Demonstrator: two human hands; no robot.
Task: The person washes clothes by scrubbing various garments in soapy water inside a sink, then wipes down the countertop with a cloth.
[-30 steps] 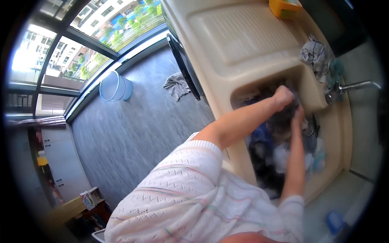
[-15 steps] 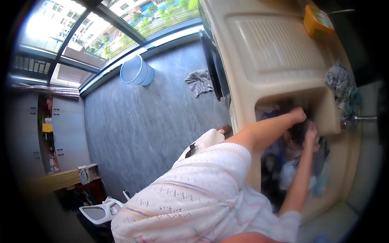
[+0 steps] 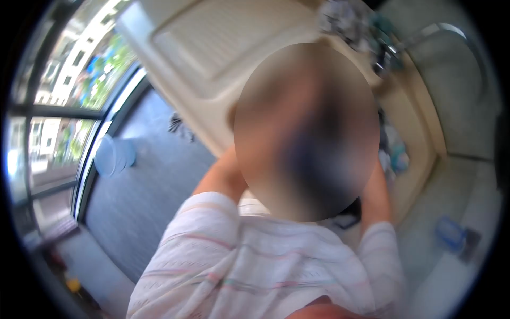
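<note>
A large blurred oval covers the middle of the head view and hides both hands. My left arm (image 3: 220, 173) reaches into it from the lower left, and my right arm (image 3: 378, 194) from the lower right. Inside the blur are skin-toned, dark and blue patches; whether the fingers grip anything is not visible. The beige sink (image 3: 425, 114) lies around and beneath my hands. To the right of the oval, pale and teal laundry (image 3: 392, 146) shows in the basin.
A ribbed washboard slab (image 3: 212, 42) adjoins the basin. Crumpled grey cloth (image 3: 345, 24) lies near the curved metal faucet (image 3: 441, 26). On the floor at left are a light blue bucket (image 3: 114, 154) and a striped cloth (image 3: 180, 127), near the windows (image 3: 69, 69).
The view has turned and come closer to the sink. Half a second ago both hands were down among the dark and pale laundry in the basin; now the blur hides them.
</note>
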